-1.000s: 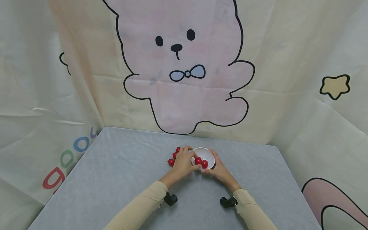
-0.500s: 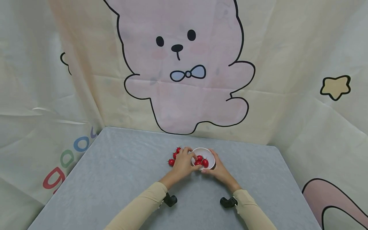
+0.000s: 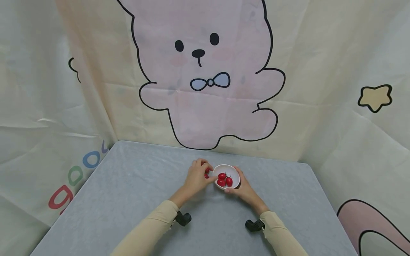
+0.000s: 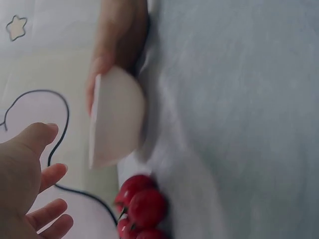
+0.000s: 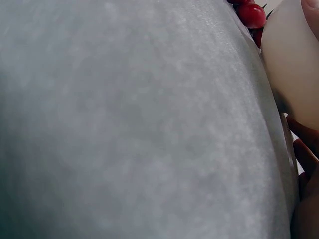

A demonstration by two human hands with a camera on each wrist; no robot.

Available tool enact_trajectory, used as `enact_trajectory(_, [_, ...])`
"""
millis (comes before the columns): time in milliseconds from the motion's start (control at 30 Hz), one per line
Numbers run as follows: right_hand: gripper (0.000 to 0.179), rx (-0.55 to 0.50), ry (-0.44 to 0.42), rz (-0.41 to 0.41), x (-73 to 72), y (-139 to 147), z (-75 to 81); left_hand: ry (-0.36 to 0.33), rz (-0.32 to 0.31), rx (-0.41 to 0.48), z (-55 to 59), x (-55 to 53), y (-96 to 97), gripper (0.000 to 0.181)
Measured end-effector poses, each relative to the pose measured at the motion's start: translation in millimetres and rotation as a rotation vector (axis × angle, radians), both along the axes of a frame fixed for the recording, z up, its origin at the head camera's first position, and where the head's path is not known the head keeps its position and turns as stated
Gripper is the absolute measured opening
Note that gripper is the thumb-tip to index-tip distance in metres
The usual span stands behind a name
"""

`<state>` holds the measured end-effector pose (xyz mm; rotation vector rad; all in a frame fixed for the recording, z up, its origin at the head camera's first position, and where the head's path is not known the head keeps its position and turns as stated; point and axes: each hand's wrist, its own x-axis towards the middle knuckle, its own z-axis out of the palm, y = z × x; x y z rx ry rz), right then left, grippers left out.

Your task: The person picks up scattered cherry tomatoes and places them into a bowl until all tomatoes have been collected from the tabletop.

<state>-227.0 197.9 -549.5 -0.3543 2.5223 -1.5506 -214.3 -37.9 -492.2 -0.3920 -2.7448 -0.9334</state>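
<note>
A small white bowl holds three cherry tomatoes with green stems. My right hand grips its right side, thumb at the near rim and fingers curving around the far side. My left hand is just left of the bowl, thumb pointing toward the rim. Its fingers look loosely bent and hold nothing in the left wrist view, above a cluster of cherry tomatoes on the table. In the head view that hand hides most of this cluster. The right wrist view shows the bowl's outer wall beside several tomatoes.
A grey cloth-covered table lies under everything. Behind it hangs a pale curtain with a cartoon bear. Each wrist carries a black camera mount, such as the left mount.
A tomato under the left fingers was released into the bowl, where three now show. The left hand then drew back left and away over the table tomatoes. The right hand stays on the bowl.
</note>
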Motion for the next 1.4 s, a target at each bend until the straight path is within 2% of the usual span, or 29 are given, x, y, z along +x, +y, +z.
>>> enact_trajectory(200, [0.108, 0.013, -0.008, 0.024, 11.9, -5, 27.0, 0.010, 0.034, 0.046, 8.3, -1.2, -28.8, 0.038])
enact_trajectory(267, [0.108, 0.009, -0.012, 0.024, 12.6, -5, 28.3, 0.010, 0.058, 0.038, 7.6, -0.9, -38.0, 0.038])
enact_trajectory(400, [0.108, 0.011, 0.005, 0.024, 11.0, -4, 25.0, 0.013, 0.099, 0.017, 1.6, 0.6, -53.0, 0.036])
enact_trajectory(567, [0.109, 0.000, 0.030, 0.005, -0.2, 2, 1.9, 0.003, 0.116, -0.013, -11.2, 4.6, -63.9, 0.036])
enact_trajectory(633, [0.110, -0.003, 0.036, -0.003, -4.6, 4, -7.1, -0.014, 0.114, -0.019, -16.3, 6.6, -66.2, 0.036])
enact_trajectory(700, [0.110, 0.001, 0.044, -0.004, -5.7, 4, -9.7, -0.030, 0.112, -0.025, -21.4, 8.1, -67.7, 0.038])
enact_trajectory(1000, [0.110, -0.005, 0.050, -0.006, -4.0, 3, -9.7, -0.067, 0.126, -0.067, -40.5, 6.4, -69.0, 0.039])
enact_trajectory(1400, [0.110, 0.023, 0.030, -0.006, -3.3, 3, -7.7, -0.080, 0.103, -0.129, -44.4, 4.3, -65.7, 0.040])
